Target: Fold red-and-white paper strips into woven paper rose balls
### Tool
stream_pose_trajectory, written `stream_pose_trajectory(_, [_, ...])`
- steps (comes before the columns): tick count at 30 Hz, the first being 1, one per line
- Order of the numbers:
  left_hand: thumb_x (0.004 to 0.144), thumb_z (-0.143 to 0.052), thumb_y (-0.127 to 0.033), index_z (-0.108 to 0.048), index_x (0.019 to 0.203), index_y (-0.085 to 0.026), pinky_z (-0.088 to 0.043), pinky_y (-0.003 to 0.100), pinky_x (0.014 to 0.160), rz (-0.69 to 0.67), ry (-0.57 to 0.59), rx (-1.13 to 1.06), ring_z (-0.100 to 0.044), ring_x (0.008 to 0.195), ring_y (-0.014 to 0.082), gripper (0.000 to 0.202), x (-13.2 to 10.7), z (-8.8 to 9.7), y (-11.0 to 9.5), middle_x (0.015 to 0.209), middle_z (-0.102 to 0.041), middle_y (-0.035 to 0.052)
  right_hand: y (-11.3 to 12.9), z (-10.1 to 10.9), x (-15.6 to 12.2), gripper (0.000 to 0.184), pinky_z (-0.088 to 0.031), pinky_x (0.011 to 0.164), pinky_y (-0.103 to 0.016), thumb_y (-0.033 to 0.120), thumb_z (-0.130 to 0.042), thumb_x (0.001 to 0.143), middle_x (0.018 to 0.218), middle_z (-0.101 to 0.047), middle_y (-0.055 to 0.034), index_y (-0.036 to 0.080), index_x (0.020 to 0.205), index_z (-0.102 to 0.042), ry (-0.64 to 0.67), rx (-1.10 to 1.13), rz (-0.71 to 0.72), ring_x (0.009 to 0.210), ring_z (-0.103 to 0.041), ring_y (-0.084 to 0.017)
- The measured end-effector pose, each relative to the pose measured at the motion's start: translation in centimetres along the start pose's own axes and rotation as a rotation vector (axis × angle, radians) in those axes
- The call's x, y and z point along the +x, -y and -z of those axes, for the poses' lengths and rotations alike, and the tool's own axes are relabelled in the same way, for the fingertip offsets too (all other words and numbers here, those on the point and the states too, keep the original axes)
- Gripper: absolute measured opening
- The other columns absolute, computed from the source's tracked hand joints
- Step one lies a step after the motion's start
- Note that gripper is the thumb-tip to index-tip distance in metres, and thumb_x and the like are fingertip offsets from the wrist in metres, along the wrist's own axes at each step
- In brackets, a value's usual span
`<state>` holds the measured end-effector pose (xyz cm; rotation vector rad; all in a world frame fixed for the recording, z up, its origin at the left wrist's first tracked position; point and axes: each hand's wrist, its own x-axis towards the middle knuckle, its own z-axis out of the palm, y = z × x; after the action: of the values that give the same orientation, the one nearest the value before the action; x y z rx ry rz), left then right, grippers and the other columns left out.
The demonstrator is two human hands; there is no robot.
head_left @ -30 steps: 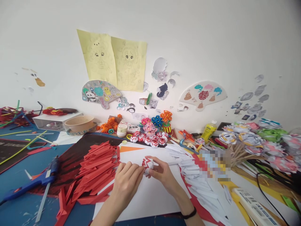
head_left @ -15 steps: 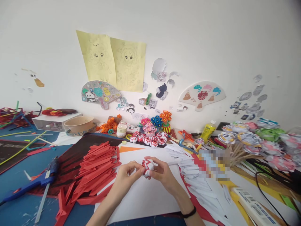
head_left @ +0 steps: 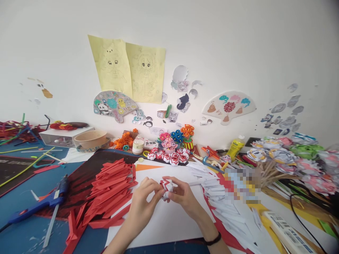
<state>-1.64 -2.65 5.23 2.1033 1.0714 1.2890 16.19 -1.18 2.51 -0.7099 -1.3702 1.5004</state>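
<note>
Already your paper flower (head_left: 166,185) looks well layered, held above the white sheet (head_left: 172,222); your right hand (head_left: 185,195) grips it, your left hand (head_left: 143,201) pinches its edge; similar flowers (head_left: 174,159) sit behind, red strips (head_left: 112,187) and white strips (head_left: 225,206) lie unused

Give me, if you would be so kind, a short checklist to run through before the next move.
1. Red-and-white paper piece supported: ok, the right grip holds it.
2. Left grip at the piece: ok, its fingertips are at the piece's left side.
3. Loose strip pinched in the left grip: cannot tell, the fingers hide it.
4. Red folded strips close by: ok, heaped left of the white sheet, seemingly within reach.
5. White folded strips close by: ok, spread on the right.
6. Blue glue gun hot: cannot tell, it lies at the left and shows no sign either way.
</note>
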Motion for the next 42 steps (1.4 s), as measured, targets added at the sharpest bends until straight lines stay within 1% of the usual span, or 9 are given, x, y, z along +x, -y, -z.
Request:
stream_pose_trajectory(3, [0.094,-0.048,-0.025,-0.06,0.073,-0.019,-0.039,0.031,0.071,-0.044,-0.06,0.02,-0.052,0.07,0.0165,0.025,-0.2,-0.3,-0.1,0.073,-0.063,0.003,-0.2,-0.1,0.1,0.053,-0.051,0.068,-0.032,0.033,-0.077,0.074,0.087,-0.068,-0.005,0.019,0.123,-0.06,0.006,0.043,-0.003,0.071,-0.062,-0.017])
stream_pose_trajectory(10, [0.092,-0.055,-0.028,-0.063,0.083,-0.019,-0.039,0.027,0.064,0.008,-0.087,-0.001,-0.055,0.075,0.0167,0.015,0.0,0.5,0.2,0.081,-0.064,0.0035,0.1,0.2,0.1,0.05,-0.048,0.065,-0.03,0.033,-0.075,0.077,0.091,-0.068,-0.0074,0.018,0.122,-0.06,-0.008,0.144,0.062,0.073,-0.061,-0.017])
stream_pose_trajectory(21, [0.092,-0.055,-0.03,-0.063,0.082,-0.021,-0.038,0.031,0.071,-0.029,0.028,0.157,-0.055,0.076,0.0179,0.016,0.3,0.9,0.3,0.078,-0.064,0.0027,0.3,0.3,-0.1,0.054,-0.048,0.067,-0.033,0.034,-0.077,0.074,0.085,-0.068,-0.0062,0.019,0.124,-0.059,-0.003,0.034,0.0,0.07,-0.061,-0.017])
stream_pose_trajectory(24, [0.092,-0.055,-0.026,-0.064,0.083,-0.021,-0.035,0.031,0.069,-0.102,0.026,0.29,-0.054,0.074,0.0171,0.013,0.4,0.9,0.6,0.077,-0.064,0.0015,0.3,0.4,-0.1,0.055,-0.049,0.067,-0.032,0.034,-0.077,0.074,0.086,-0.068,-0.0062,0.019,0.123,-0.059,-0.011,0.013,-0.01,0.072,-0.062,-0.018])
stream_pose_trajectory(30, [0.09,-0.055,-0.016,-0.064,0.082,-0.019,-0.028,0.031,0.065,-0.336,-0.149,0.556,-0.049,0.066,0.0153,0.012,-0.5,-0.3,1.4,0.07,-0.064,0.0014,-0.7,-0.3,0.4,0.049,-0.053,0.063,-0.031,0.038,-0.078,0.072,0.082,-0.067,-0.0041,0.018,0.113,-0.06,-0.113,0.0,-0.028,0.065,-0.062,-0.016])
stream_pose_trajectory(33, [0.088,-0.055,-0.011,-0.064,0.081,-0.018,-0.028,0.031,0.063,-0.404,-0.167,0.601,-0.048,0.063,0.0154,0.014,-0.9,-1.1,1.4,0.069,-0.064,0.0018,-0.8,-0.7,0.5,0.043,-0.053,0.059,-0.028,0.038,-0.08,0.07,0.083,-0.065,-0.0028,0.018,0.105,-0.063,-0.154,-0.019,-0.02,0.064,-0.06,-0.014])
stream_pose_trajectory(36, [0.089,-0.055,-0.015,-0.064,0.081,-0.019,-0.03,0.031,0.065,-0.29,-0.135,0.497,-0.05,0.066,0.0162,0.013,-0.8,-1.1,1.0,0.071,-0.064,0.0018,-0.1,-0.8,0.3,0.043,-0.053,0.063,-0.028,0.037,-0.079,0.072,0.084,-0.066,-0.0028,0.018,0.107,-0.065,-0.153,-0.025,-0.016,0.065,-0.059,-0.014])
stream_pose_trajectory(39, [0.091,-0.055,-0.024,-0.064,0.079,-0.021,-0.035,0.031,0.069,-0.081,-0.039,0.275,-0.053,0.071,0.0169,0.015,-0.2,-0.6,0.5,0.072,-0.063,0.0011,0.7,-0.6,0.0,0.047,-0.054,0.072,-0.033,0.036,-0.078,0.073,0.082,-0.067,-0.0025,0.019,0.115,-0.063,-0.103,0.009,-0.025,0.07,-0.061,-0.016])
stream_pose_trajectory(42, [0.092,-0.053,-0.033,-0.064,0.077,-0.021,-0.039,0.029,0.068,0.047,0.051,0.085,-0.054,0.072,0.0171,0.023,0.3,0.0,0.1,0.071,-0.064,0.0013,1.0,-0.4,-0.2,0.051,-0.054,0.076,-0.036,0.037,-0.078,0.073,0.085,-0.067,-0.0035,0.02,0.118,-0.062,-0.068,0.034,-0.038,0.077,-0.063,-0.018])
